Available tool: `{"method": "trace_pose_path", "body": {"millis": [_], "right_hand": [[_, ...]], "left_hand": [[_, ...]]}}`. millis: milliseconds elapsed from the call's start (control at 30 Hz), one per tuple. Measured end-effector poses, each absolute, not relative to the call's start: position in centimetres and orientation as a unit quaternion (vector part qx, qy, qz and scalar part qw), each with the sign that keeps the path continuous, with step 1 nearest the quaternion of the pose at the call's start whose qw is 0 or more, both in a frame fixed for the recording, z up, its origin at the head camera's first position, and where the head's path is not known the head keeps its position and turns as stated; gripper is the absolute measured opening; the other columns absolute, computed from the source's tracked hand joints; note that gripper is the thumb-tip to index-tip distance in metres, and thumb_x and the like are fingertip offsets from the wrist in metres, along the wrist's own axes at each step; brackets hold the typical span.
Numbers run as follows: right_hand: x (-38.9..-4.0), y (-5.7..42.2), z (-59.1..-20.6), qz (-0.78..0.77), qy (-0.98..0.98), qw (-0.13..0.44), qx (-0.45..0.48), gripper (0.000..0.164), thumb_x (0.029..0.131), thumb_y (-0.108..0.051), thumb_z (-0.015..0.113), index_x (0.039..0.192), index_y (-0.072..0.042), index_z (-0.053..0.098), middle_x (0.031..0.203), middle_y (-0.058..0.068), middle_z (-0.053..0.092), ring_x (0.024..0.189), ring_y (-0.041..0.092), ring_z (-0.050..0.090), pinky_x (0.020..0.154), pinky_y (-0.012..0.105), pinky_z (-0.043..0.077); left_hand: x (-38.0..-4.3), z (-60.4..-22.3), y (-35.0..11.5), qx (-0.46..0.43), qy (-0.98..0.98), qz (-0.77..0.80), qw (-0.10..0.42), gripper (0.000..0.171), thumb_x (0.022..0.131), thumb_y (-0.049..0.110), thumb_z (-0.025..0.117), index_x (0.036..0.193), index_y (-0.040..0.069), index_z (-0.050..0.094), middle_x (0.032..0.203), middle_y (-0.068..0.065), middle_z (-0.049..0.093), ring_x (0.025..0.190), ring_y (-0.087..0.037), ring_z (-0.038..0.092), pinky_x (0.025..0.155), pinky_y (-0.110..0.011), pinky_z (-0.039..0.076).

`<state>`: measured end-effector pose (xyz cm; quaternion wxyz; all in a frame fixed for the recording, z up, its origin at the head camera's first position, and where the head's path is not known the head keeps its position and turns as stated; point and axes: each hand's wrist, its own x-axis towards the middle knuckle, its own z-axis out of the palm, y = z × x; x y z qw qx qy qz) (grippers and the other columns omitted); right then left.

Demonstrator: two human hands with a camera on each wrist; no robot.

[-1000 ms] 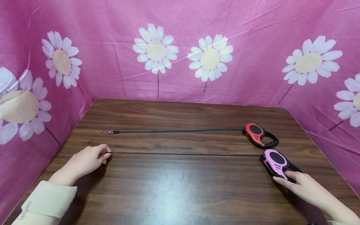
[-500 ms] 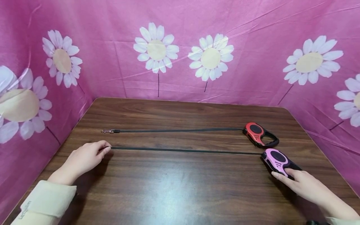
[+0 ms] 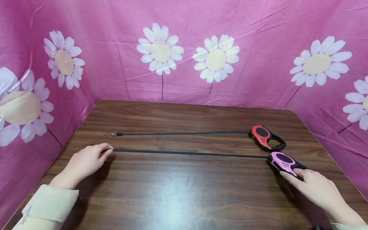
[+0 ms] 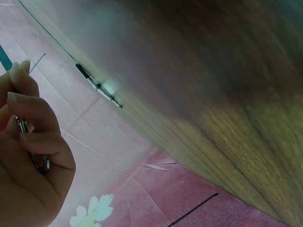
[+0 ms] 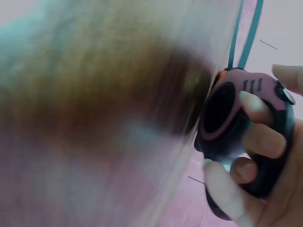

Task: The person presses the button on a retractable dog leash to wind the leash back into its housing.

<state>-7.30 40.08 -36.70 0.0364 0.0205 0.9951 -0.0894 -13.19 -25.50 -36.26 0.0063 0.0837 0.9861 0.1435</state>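
Observation:
At the table's left, my left hand (image 3: 86, 161) pinches the free end of a black strap (image 3: 184, 153). Its metal clip (image 4: 44, 164) shows under the curled fingers in the left wrist view. The strap runs straight across to a pink and black retractable dog leash (image 3: 283, 159) on the right. My right hand (image 3: 317, 188) grips that leash by its handle; in the right wrist view several fingers curl through the handle loop and the thumb lies near the button. Just behind it, a red and black retractable dog leash (image 3: 260, 135) lies on the table, untouched.
The red leash's strap (image 3: 184, 133) stretches left along the brown wooden table (image 3: 178, 198), roughly parallel to the pink one's, ending in a metal clip (image 3: 110, 134). Pink flowered cloth (image 3: 187, 89) stands around the table's back and sides.
The pink leash's strap has turned from edge-on to showing its flat side, and its left end has moved slightly away from me with my left hand. The pink leash has tilted a little; the red one stays.

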Motion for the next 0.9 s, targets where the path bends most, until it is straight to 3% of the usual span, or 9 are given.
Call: {"method": "trace_pose_path", "body": {"millis": [100, 300, 633, 800, 900], "right_hand": [[-7.0, 39.9, -36.7, -0.087, 0.996, 0.006, 0.022, 0.045, 0.096, -0.055, 0.054, 0.067, -0.021, 0.048, 0.077, 0.01, 0.059, 0.069, 0.029, 0.061, 0.05, 0.048, 0.039], [-6.5, 39.4, -36.8, -0.08, 0.993, -0.08, 0.013, 0.043, 0.09, -0.051, 0.064, 0.062, -0.025, 0.044, 0.067, 0.005, 0.054, 0.056, 0.021, 0.052, 0.045, 0.041, 0.034], [-6.4, 39.2, -36.5, -0.07, 0.989, -0.128, 0.001, 0.033, 0.083, -0.05, 0.071, 0.068, -0.023, 0.059, 0.073, 0.011, 0.065, 0.062, 0.035, 0.06, 0.046, 0.044, 0.036], [-6.3, 39.1, -36.6, -0.071, 0.988, -0.136, 0.003, 0.036, 0.084, -0.048, 0.071, 0.063, -0.026, 0.053, 0.068, 0.007, 0.061, 0.057, 0.028, 0.057, 0.045, 0.04, 0.034], [-6.3, 38.7, -36.7, -0.079, 0.985, -0.156, -0.007, 0.039, 0.083, -0.046, 0.073, 0.059, -0.028, 0.047, 0.064, 0.003, 0.057, 0.053, 0.016, 0.051, 0.045, 0.036, 0.031]], "left_hand": [[-13.2, -36.2, -25.4, 0.083, 0.986, 0.144, 0.005, 0.02, 0.1, 0.028, 0.057, 0.109, 0.015, 0.068, 0.098, -0.007, 0.073, 0.088, -0.03, 0.069, 0.063, -0.056, 0.049], [-13.1, -36.2, -25.6, 0.079, 0.987, 0.142, -0.002, 0.02, 0.1, 0.027, 0.057, 0.11, 0.014, 0.068, 0.098, -0.008, 0.073, 0.087, -0.033, 0.069, 0.062, -0.056, 0.048], [-13.1, -36.3, -26.2, 0.067, 0.988, 0.139, -0.01, 0.02, 0.101, 0.026, 0.055, 0.111, 0.013, 0.066, 0.093, -0.01, 0.07, 0.079, -0.033, 0.066, 0.057, -0.057, 0.046], [-13.0, -36.3, -26.1, 0.064, 0.988, 0.144, -0.008, 0.02, 0.101, 0.027, 0.055, 0.111, 0.013, 0.066, 0.094, -0.011, 0.071, 0.079, -0.033, 0.067, 0.058, -0.057, 0.046], [-13.0, -36.2, -25.6, 0.066, 0.986, 0.152, 0.002, 0.02, 0.101, 0.028, 0.055, 0.11, 0.014, 0.066, 0.093, -0.007, 0.071, 0.079, -0.028, 0.066, 0.059, -0.055, 0.047]]}}
